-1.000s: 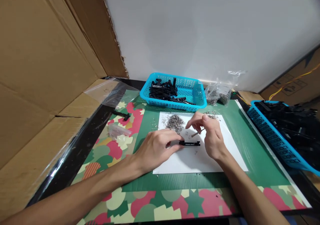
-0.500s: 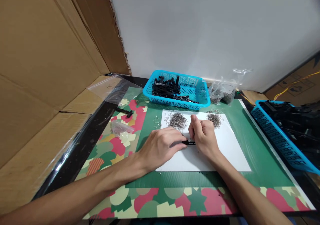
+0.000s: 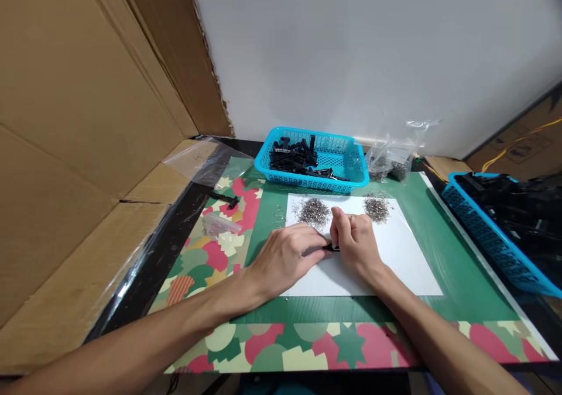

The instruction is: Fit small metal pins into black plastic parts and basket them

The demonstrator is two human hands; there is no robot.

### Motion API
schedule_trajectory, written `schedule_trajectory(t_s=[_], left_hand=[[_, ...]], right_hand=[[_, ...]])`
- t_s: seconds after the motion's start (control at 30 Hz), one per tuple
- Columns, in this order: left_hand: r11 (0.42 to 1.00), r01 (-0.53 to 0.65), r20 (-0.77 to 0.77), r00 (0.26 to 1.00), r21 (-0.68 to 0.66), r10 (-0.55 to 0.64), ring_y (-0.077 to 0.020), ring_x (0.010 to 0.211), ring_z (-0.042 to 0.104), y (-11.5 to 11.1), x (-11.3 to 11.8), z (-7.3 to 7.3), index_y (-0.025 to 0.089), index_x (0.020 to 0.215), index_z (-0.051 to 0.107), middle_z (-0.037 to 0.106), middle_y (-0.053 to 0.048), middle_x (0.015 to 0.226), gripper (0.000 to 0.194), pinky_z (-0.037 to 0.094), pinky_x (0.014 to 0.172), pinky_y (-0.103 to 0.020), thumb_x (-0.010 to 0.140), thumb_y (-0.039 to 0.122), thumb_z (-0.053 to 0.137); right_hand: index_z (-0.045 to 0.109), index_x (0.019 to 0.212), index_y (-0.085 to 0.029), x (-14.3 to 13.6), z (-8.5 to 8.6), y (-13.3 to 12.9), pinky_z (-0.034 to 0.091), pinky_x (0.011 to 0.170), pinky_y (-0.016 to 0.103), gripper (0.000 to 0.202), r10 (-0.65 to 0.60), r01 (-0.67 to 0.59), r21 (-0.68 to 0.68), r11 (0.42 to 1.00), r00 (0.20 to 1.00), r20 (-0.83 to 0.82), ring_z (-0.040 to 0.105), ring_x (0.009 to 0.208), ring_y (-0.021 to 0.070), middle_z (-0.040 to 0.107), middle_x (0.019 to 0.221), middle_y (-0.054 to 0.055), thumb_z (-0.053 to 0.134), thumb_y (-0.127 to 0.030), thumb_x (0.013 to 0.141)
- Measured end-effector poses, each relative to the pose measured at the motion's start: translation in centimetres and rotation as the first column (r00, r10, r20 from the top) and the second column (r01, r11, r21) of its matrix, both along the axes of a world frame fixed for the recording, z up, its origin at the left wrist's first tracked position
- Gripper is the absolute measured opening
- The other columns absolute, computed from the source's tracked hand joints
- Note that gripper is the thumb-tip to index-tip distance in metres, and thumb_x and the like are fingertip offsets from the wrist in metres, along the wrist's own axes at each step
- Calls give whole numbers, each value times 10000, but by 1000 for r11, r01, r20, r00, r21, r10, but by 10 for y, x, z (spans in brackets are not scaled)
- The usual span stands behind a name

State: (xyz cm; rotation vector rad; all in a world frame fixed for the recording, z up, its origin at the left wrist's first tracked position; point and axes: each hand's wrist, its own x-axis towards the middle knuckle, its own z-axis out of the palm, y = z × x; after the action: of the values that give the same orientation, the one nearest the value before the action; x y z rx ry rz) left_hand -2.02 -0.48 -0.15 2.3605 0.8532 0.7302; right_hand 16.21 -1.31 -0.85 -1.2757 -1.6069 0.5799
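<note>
Over the white sheet of paper (image 3: 401, 269), my left hand (image 3: 290, 257) pinches a small black plastic part (image 3: 334, 248) between thumb and fingertips. My right hand (image 3: 356, 243) is closed in a fist with the thumb on top, right at the part's other end. Whatever that fist grips is hidden by its fingers. Beyond my hands lie two heaps of tiny silvery metal pieces, one larger heap (image 3: 315, 212) on the left and one smaller heap (image 3: 376, 209) on the right. Much of the black part is covered by both hands.
A blue basket (image 3: 307, 181) with black plastic parts stands at the back. Another blue basket (image 3: 492, 246), heaped with black parts, is at the right. Clear bags (image 3: 390, 164) hold metal pieces. A loose black part (image 3: 226, 199) and a small plastic bag (image 3: 222, 225) lie left.
The view has shifted slightly. My right fist has come a little closer to my left fingertips, so less of the black part shows between them. Both hands keep their hold.
</note>
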Motion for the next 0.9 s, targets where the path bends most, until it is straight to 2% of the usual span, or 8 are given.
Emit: schedule_trajectory(t_s=[0.1, 0.17, 0.27, 0.37, 0.5, 0.6, 0.7, 0.9], left_hand=[[999, -34, 10, 999, -21, 34, -245, 966, 718, 1, 0, 1, 199, 1023, 795, 793, -68, 992, 84, 537, 834, -345, 978, 215, 725], [996, -77, 42, 996, -34, 79, -232, 962, 707, 1, 0, 2, 202, 1061, 771, 785, -62, 1041, 101, 524, 834, -333, 975, 244, 738], [982, -174, 63, 982, -79, 179, -192, 824, 671, 1, 0, 4, 213, 1112, 732, 755, -36, 981, 157, 489, 739, -300, 996, 316, 710], [955, -246, 64, 964, -166, 259, -165, 686, 606, 0, 1, 7, 221, 1114, 682, 649, 22, 781, 194, 429, 646, -274, 1015, 387, 666], [945, -232, 146, 952, -230, 270, -146, 671, 579, 0, 1, 8, 226, 1122, 598, 634, 34, 819, 211, 400, 629, -266, 1045, 423, 602], [947, -204, 177, 951, -250, 252, -148, 705, 590, 0, 0, 6, 232, 1153, 567, 667, 17, 904, 216, 394, 633, -269, 1061, 427, 570], [948, -164, 190, 957, -274, 220, -158, 743, 602, 0, 0, 5, 240, 1200, 539, 678, 12, 935, 221, 409, 660, -276, 1076, 423, 536], [960, -133, 205, 961, -247, 186, -137, 685, 546, -1, 0, 3, 243, 1173, 539, 570, 54, 816, 168, 398, 652, -266, 1058, 363, 560]], right_hand=[[535, 462, -209, 8, 4, 4, 352, 475, 264, 781, -9, 9, 0, 1000, 990, -139, 462, 404, 112, 498, 417, 5, 391, -674, 1073], [453, 429, -225, 19, 10, 8, 295, 428, 266, 790, -13, 15, 4, 1000, 961, -277, 388, 378, 108, 410, 383, -12, 404, -708, 1053], [322, 407, -254, 41, 20, 7, 254, 406, 271, 785, 82, -111, -64, 992, 933, -351, 308, 349, 100, 317, 337, -36, 441, -691, 1049], [475, 484, -210, 61, 25, -7, 365, 507, 272, 735, 239, -286, -281, 916, 952, -189, 450, 447, 117, 550, 461, 23, 405, -615, 1094], [543, 656, -193, 73, 24, -32, 304, 515, 254, 555, 281, -232, -456, 859, 959, 42, 415, 520, 112, 503, 565, -36, 496, -547, 1081], [666, 848, -192, 74, 22, -45, 275, 527, 247, 313, 299, -159, -490, 857, 928, 221, 444, 580, 124, 520, 642, -51, 665, -464, 1003], [733, 961, -213, 71, 19, -50, 288, 560, 254, 185, 285, -103, -508, 855, 912, 296, 460, 595, 134, 494, 637, -64, 728, -398, 948], [769, 902, -226, 65, 14, -45, 274, 588, 278, 137, 258, -46, -548, 835, 913, 317, 446, 613, 142, 479, 630, -52, 694, -339, 926]])
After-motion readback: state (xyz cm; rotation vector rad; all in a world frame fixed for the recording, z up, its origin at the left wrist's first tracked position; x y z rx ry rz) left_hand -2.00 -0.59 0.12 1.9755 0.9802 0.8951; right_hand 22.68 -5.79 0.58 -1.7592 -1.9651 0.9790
